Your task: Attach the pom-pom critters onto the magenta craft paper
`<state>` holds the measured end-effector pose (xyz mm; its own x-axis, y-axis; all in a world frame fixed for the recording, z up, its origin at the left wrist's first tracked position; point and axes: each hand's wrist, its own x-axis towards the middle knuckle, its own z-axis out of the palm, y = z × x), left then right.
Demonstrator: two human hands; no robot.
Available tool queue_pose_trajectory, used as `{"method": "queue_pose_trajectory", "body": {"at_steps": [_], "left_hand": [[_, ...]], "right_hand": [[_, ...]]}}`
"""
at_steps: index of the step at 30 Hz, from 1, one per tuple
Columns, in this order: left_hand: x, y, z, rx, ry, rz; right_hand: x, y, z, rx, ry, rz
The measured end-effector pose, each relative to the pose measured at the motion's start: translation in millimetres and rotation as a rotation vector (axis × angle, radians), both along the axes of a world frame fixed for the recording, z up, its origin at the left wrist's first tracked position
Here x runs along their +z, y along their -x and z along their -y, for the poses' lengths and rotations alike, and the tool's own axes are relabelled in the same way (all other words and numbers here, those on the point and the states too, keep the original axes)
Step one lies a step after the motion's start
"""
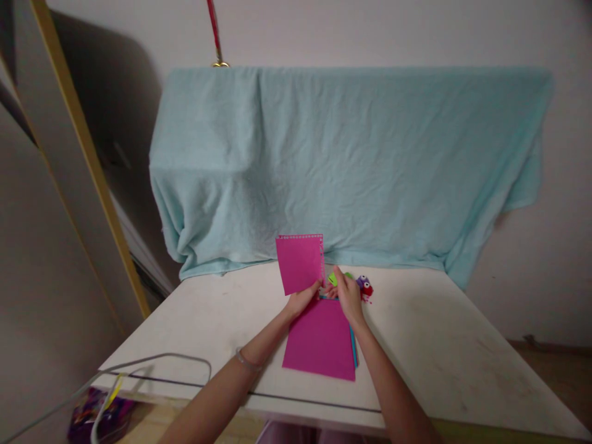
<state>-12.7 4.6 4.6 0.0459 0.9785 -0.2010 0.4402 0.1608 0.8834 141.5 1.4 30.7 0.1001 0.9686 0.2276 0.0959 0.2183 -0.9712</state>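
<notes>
At frame centre a matt magenta paper sheet [300, 263] is showing a punched lacy edge. Behind, soft, wrinkled light-blue cloth [351, 166] is draping. The white table [430, 345] is looking smooth, matt and scuffed.

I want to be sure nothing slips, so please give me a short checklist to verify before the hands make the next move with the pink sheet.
1. Left hand grips the raised pink sheet at its lower edge: ok.
2. Right hand is at the sheet's lower right corner; firm contact: cannot tell.
3. Paper stack lies flat on the white table: ok.
4. Green punch and the red-purple punch stand apart from the stack: ok.
5. Sheet's punched border is undamaged: cannot tell.
</notes>
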Motion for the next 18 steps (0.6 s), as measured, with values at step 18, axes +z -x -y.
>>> {"method": "queue_pose_trajectory", "body": {"at_steps": [18], "left_hand": [[13.1, -1, 9, 0.012, -0.014, -0.01]], "right_hand": [[1.6, -8, -5, -0.075, 0.053, -0.063]]}}
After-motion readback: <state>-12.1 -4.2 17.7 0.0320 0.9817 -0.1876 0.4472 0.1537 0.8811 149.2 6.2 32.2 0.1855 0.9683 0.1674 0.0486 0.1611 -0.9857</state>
